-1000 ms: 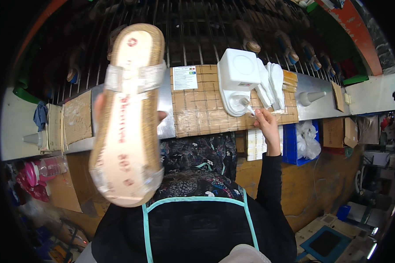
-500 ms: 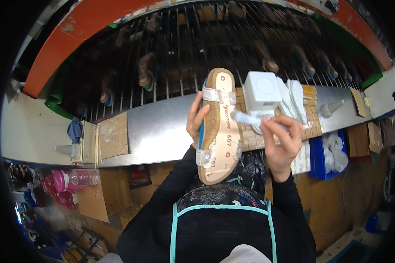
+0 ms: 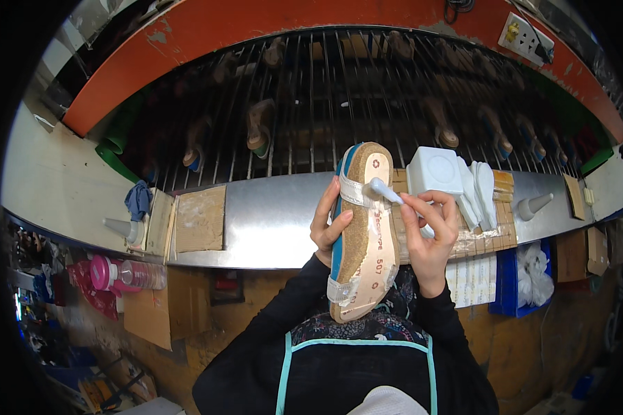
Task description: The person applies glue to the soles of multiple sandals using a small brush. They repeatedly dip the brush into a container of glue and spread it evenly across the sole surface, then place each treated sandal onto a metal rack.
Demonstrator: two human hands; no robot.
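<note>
My left hand grips a cork-edged shoe sole by its left side, with the thumb on the cork rim. It is tilted upright, and blue shows along its left edge. A pale board with printing faces me, and clear tape-like strips wrap around its sides. Between the fingertips of my right hand is a white brush. Its whitish tip is at the sole's upper part, beside the upper strip; whether it touches cannot be told. Just behind my right hand stands a white square plastic bottle.
White sole-shaped pads lie right of the bottle on taped cardboard. Grey cones stand on the metal ledge. Beyond it, a bar rack carries several shoes. A blue bin holds plastic bags.
The brush tip has moved up along the sole, from its middle to near the upper strip. The whole view has shifted, so the ledge and sole appear lower. My left hand keeps its grip.
</note>
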